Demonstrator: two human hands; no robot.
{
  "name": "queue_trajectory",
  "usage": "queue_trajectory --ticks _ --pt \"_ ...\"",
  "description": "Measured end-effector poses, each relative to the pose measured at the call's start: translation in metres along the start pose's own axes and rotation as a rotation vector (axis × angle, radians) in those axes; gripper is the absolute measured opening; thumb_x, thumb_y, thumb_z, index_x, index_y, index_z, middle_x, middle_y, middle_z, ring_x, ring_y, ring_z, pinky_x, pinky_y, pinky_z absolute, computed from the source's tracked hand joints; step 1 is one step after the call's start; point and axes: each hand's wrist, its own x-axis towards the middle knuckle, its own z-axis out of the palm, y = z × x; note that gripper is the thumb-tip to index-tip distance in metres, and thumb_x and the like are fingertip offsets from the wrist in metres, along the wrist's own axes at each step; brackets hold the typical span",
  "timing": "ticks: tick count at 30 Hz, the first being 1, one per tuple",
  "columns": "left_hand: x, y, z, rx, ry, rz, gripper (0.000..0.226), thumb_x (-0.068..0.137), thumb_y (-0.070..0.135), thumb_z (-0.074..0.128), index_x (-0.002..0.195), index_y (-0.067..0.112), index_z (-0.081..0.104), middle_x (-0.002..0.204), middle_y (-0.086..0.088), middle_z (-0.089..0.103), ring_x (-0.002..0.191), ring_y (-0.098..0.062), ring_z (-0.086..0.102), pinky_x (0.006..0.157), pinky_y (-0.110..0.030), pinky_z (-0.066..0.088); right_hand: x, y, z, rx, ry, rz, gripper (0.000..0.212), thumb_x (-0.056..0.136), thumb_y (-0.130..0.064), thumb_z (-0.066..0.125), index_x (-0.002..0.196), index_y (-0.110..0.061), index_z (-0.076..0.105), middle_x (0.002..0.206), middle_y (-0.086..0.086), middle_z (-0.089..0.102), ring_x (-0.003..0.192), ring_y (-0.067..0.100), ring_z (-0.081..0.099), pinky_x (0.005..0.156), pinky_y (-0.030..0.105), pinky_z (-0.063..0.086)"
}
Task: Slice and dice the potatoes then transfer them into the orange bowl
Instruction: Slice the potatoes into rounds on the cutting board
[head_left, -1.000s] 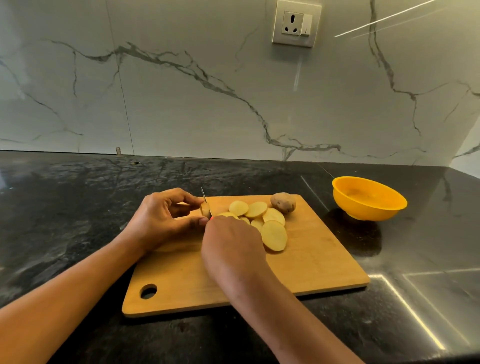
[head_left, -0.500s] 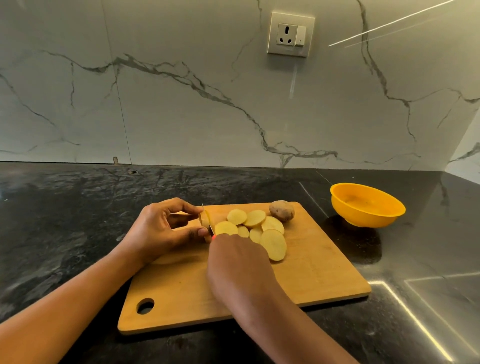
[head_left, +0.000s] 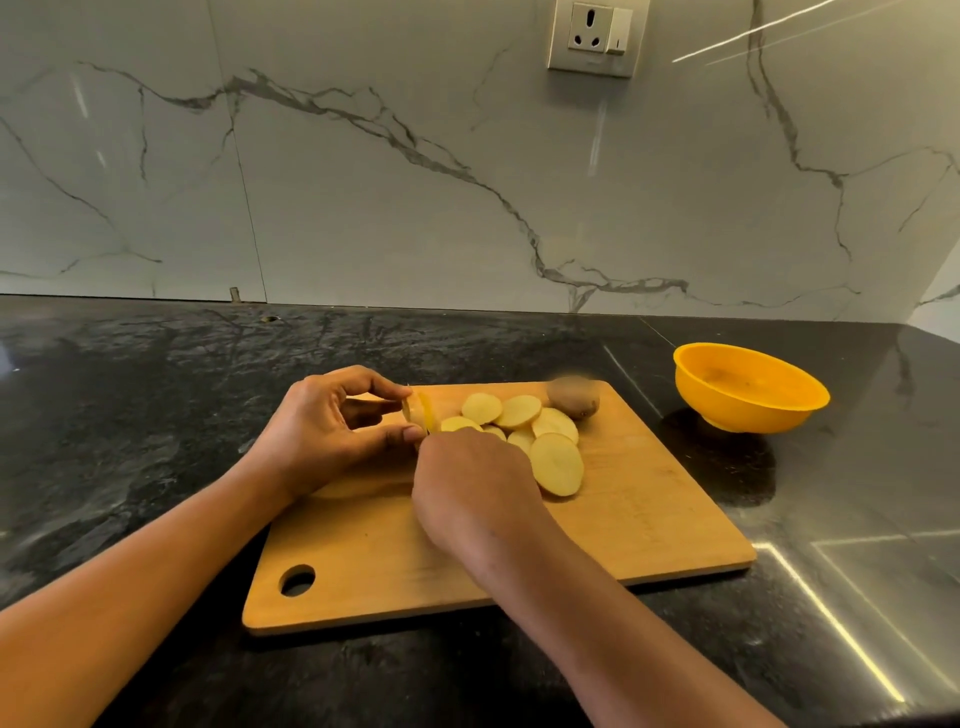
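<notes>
One dark worktop carries everything. On it lies a wooden board, with its hole at the near left corner. The orange bowl stands upright on the worktop to the right of the board and apart from it.

The left hand rests over the board's far left part, its fingers and thumb pinching a small potato end. The right hand sits just beside it, nearer the camera. Its fingers are curled under and clamped on a knife. The handle is hidden, and only a thin edge of blade shows against the potato end.

Several pale slices lie overlapping in a heap on the board, just right of the hands. A whole potato, blurred, lies at the board's far edge beside the heap.
</notes>
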Motion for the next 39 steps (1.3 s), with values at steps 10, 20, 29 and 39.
queue_trajectory --ticks 10,20,29,39 --pt "0.002 -0.003 0.000 0.010 -0.006 0.001 0.052 0.050 0.052 0.074 0.097 0.032 0.066 0.111 0.011 0.065 0.103 -0.007 0.062 0.074 -0.008 0.050 -0.003 -0.002 0.002 -0.083 -0.014 -0.017 0.032 0.100 -0.017 0.045 0.130 -0.010 0.049 0.125 0.012 0.056 0.112 0.028 0.054 0.082 0.034 0.042" --pt "0.003 -0.003 -0.003 -0.015 -0.025 -0.073 0.050 0.052 0.049 0.076 0.097 0.031 0.066 0.108 0.010 0.066 0.096 -0.001 0.063 0.068 -0.007 0.049 -0.048 0.021 0.008 -0.115 0.017 -0.033 0.021 0.099 -0.017 0.045 0.114 -0.011 0.057 0.107 0.007 0.062 0.081 0.019 0.050 0.071 0.030 0.039" --pt "0.000 0.000 -0.007 -0.092 -0.078 -0.100 0.056 0.050 0.042 0.079 0.102 0.027 0.065 0.119 0.004 0.063 0.109 -0.015 0.061 0.091 -0.030 0.051 -0.033 0.027 0.007 0.033 0.142 0.073 0.025 0.101 -0.026 0.040 0.111 -0.013 0.059 0.103 0.005 0.062 0.094 0.021 0.059 0.069 0.030 0.040" --pt "-0.002 0.003 -0.004 -0.042 -0.037 -0.011 0.047 0.054 0.037 0.077 0.099 0.027 0.067 0.109 0.008 0.065 0.104 -0.009 0.063 0.091 -0.026 0.052 -0.028 0.035 0.002 0.164 0.330 0.093 0.032 0.103 -0.037 0.033 0.119 -0.017 0.053 0.096 0.001 0.057 0.081 0.014 0.050 0.051 0.023 0.029"
